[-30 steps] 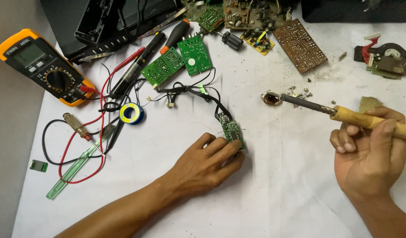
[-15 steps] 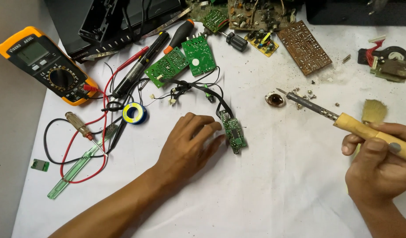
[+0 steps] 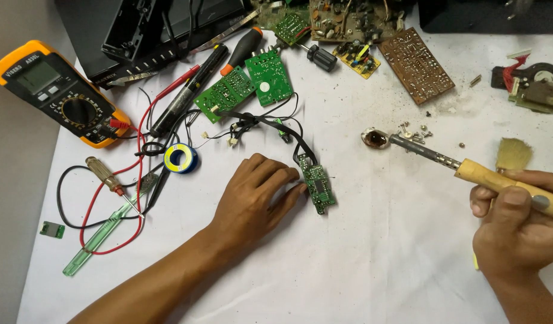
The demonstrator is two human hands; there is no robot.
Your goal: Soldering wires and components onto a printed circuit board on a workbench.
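Small green circuit board (image 3: 318, 188): lies flat on the white counter (image 3: 360, 270) near the middle, black wires (image 3: 270, 123) running from its upper end; left fingertips just beside its left edge
Left hand (image 3: 255, 198): palm down on the counter, fingers loosely spread, holding nothing
Right hand (image 3: 516, 225): closed round the wooden handle of a soldering iron (image 3: 468, 171); metal shaft points up-left, well apart from the small board
Iron's tip: touching a small round tin (image 3: 373, 138)
Near the left hand: blue-and-yellow solder reel (image 3: 180, 158); red and black leads
Far left: yellow multimeter (image 3: 57, 93)
Top: two larger green boards (image 3: 249, 81); brown board (image 3: 415, 64)
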